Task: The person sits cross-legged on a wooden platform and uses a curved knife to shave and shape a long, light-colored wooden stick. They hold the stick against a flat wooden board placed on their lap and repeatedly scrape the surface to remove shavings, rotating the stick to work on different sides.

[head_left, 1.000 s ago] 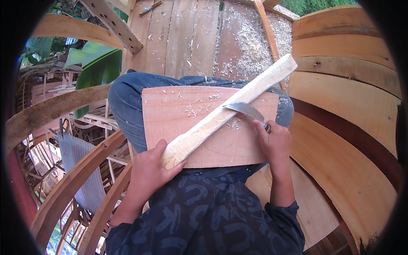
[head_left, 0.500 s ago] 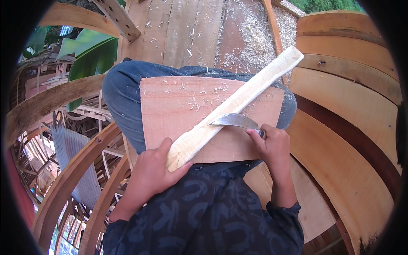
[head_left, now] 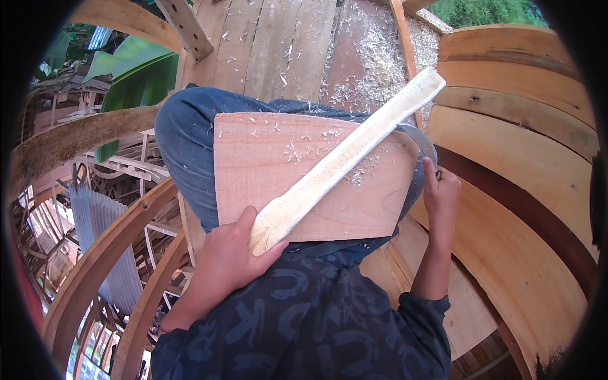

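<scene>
A long pale strip of wood [head_left: 342, 163] lies slantwise across a flat reddish board [head_left: 253, 164] on my lap, its far end reaching past the board at the upper right. My left hand [head_left: 233, 256] is closed round the near end of the strip. My right hand [head_left: 441, 189] grips the handle of a knife with a curved blade [head_left: 419, 140]; the handle is mostly hidden in the fingers. The blade points up and left, its tip close beside the right edge of the strip. Whether it touches the wood I cannot tell. Small shavings lie on the board.
Ahead, a plank floor [head_left: 272, 50] carries a heap of wood shavings [head_left: 380, 54]. Curved wooden planks [head_left: 506, 136] form a wall at my right. On the left stand curved wooden ribs [head_left: 114, 253], with a corrugated sheet [head_left: 104, 234] and a large green leaf [head_left: 139, 79] beyond them.
My right hand has moved the knife away to the upper right, from the strip's middle toward its far end. My left hand keeps its hold; strip and board have shifted only slightly.
</scene>
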A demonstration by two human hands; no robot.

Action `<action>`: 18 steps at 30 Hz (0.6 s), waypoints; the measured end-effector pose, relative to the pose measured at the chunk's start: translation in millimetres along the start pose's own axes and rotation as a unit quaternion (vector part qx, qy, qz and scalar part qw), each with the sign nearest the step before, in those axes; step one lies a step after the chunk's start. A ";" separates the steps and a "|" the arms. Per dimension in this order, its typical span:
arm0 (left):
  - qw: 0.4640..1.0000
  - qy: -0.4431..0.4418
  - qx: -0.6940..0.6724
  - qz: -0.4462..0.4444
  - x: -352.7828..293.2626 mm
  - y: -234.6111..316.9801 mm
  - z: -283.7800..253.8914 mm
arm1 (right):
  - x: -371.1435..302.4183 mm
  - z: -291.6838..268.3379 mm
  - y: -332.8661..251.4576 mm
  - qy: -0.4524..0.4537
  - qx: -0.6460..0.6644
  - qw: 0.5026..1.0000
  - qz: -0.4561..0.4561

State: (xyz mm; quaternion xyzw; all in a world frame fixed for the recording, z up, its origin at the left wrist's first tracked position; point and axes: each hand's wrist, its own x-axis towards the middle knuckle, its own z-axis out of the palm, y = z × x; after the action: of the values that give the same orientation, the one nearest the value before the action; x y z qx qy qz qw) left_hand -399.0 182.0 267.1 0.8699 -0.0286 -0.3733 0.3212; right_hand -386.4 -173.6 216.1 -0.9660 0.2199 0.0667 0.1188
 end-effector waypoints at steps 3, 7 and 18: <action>1.000 -0.002 -0.002 -0.009 -0.5 0.4 0.3 | 8.0 -10.1 9.1 -0.020 0.027 0.998 0.052; 1.000 -0.020 0.006 -0.021 2.6 5.2 -0.7 | -40.5 -1.7 -36.9 -0.086 0.038 0.987 -0.128; 0.999 -0.024 0.020 -0.023 1.7 6.8 1.5 | -19.6 10.1 -35.8 -0.064 0.003 0.990 -0.125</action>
State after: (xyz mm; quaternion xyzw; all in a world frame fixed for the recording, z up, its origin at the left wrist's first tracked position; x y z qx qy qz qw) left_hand -397.4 175.3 269.2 0.8672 -0.0239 -0.4010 0.2943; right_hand -388.9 -131.6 217.1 -0.9791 0.0896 0.1128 0.1434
